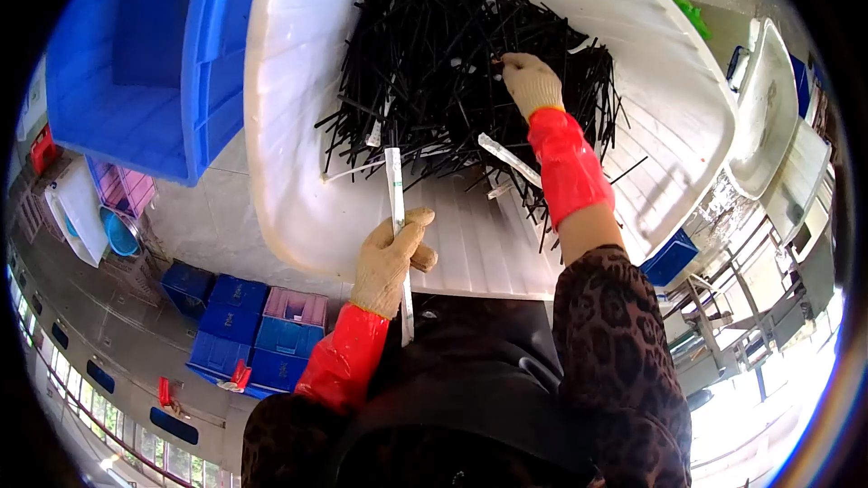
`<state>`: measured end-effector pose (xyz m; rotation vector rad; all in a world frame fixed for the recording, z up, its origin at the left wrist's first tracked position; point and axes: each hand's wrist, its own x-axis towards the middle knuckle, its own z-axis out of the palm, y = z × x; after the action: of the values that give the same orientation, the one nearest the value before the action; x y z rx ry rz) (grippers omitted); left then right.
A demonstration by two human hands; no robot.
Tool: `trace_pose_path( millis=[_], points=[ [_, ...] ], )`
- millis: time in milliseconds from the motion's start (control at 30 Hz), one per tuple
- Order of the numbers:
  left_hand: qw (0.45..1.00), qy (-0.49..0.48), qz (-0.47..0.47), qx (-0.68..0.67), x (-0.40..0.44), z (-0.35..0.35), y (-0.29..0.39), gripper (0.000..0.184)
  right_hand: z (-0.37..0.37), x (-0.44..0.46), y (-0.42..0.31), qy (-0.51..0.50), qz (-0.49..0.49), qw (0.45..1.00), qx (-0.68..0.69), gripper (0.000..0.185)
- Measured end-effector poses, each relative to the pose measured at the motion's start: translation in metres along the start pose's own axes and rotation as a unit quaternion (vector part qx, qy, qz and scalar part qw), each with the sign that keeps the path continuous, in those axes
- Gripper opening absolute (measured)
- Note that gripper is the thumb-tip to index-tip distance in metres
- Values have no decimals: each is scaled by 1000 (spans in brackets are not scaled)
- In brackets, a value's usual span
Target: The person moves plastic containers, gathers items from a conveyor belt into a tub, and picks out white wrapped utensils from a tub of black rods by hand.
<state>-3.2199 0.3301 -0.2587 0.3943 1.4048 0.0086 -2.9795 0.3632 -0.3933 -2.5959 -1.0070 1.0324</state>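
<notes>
My left hand [389, 258], in a cream knit glove with a red cuff, grips a long white strip [395, 183] with small green marks. The strip stands nearly upright in the view, its upper end over the white tub's near inner wall. My right hand [532, 83], gloved the same way, reaches into a heap of thin black sticks [425, 45]. Its fingers are bent together at the heap; what they pinch, if anything, is too small to make out. Another white strip [509, 159] lies on the sticks, below and left of the right hand.
The large white tub [294, 208] holds the heap and stands right against my body. A blue bin [194, 63] is at its left. Stacked blue crates [226, 321] sit on the floor at lower left. More white tubs [764, 108] are at the right.
</notes>
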Motion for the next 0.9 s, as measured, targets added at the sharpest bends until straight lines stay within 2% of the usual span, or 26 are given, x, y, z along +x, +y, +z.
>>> trace_pose_path(
  millis=[67, 133, 200, 267, 300, 400, 500, 767, 833, 900],
  points=[
    [1000, 2, -6, 3, 2, 0, 2, 27, 4, 10, 0, -6, 9, 999, -37, 28],
    [1000, 5, -10, 1, 4, 0, 3, 27, 2, 16, -8, -60, 25, 984, -164, 26],
    [1000, 5, -11, -13, 5, 0, 3, 27, 0, 20, -14, -96, 41, 977, -186, 30],
    [1000, 10, -18, -13, 5, 0, 5, 26, -6, 16, -20, -157, 67, 950, -262, 29],
    [1000, 14, -24, -12, 4, 0, 6, 25, -4, 16, -12, -154, 99, 953, -243, 30],
    [999, 23, -28, -7, 4, -4, 10, 25, -2, 8, -1, -110, 76, 970, -204, 39],
    [1000, 28, -7, -11, 6, -8, 11, 27, 1, 14, -18, -134, 81, 967, -201, 42],
    [1000, 7, -16, -19, 7, -1, 4, 27, 20, 36, -11, -100, 31, 966, -237, 39],
    [1000, 7, -9, -21, 7, -1, 4, 27, 19, 43, -10, -192, -10, 939, -286, 29],
    [1000, 7, -8, -20, 6, -2, 5, 27, 18, 39, 0, -187, 0, 945, -267, 26]
  ],
)
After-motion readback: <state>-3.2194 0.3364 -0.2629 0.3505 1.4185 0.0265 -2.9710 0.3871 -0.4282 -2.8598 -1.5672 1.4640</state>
